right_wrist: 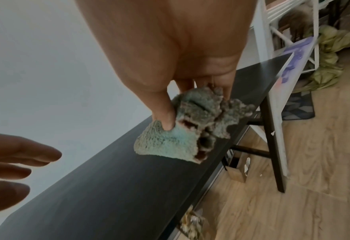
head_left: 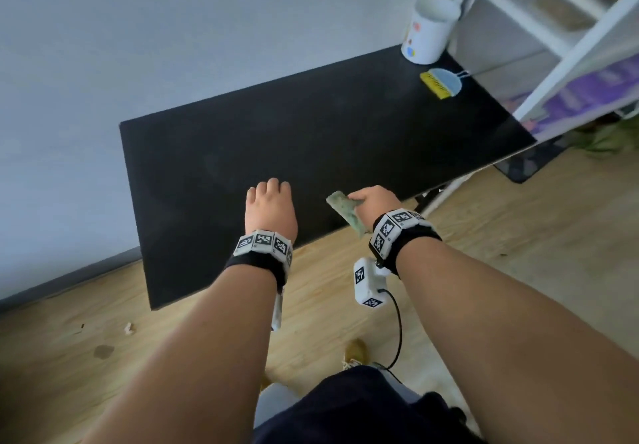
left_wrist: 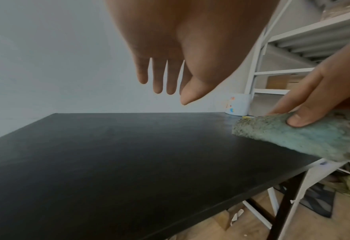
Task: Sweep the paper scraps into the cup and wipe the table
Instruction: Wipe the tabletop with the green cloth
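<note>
Right hand (head_left: 375,201) pinching a green cloth (head_left: 347,212) at five o'clock on the black table (head_left: 311,125), left hand (head_left: 269,210) slack-fingered beside, cup (head_left: 428,32) at one o'clock.

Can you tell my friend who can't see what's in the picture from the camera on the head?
A person's right hand holds a green-blue cloth at the near edge of a black table, the left hand open beside it. At the far corner stand a white cup and a small brush.
</note>
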Tool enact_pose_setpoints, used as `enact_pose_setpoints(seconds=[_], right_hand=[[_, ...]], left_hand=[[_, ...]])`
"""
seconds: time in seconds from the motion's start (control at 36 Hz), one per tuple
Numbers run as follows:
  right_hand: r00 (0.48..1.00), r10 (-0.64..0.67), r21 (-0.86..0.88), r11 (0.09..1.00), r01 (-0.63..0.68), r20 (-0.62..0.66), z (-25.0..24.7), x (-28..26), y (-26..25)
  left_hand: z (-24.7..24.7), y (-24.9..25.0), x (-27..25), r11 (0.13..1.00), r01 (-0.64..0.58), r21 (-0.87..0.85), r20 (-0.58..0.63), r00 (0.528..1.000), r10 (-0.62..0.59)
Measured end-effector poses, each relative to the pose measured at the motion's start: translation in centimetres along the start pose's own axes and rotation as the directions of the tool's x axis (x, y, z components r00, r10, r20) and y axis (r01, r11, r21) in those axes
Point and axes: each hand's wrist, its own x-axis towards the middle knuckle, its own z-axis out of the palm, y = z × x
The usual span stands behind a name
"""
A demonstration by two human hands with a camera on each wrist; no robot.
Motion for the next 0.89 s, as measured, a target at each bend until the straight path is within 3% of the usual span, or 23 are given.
enact_pose_setpoints(seconds=[0.31,0.61,0.89], right_hand=[[0.988,0.032,0.05,0.998,-0.024,-0.151,-10.8,2.9,7.4],[0.955,0.171,0.175,0.976,-0.13,-0.242,-18.5,9.3,12.2],[0.942,0.279,0.091,0.96,-0.266,-0.187,-26.0,19.2,14.7]], left_hand=[[-1.5,13.0,5.7,0.988,-0.155,-0.004,-0.036,0.987,0.154],[-1.4,22.6,14.8,0.955,-0.297,-0.003,0.018,0.955,0.297],[-1.3,28.9,26.1,0.943,-0.333,-0.019,0.057,0.941,0.333]])
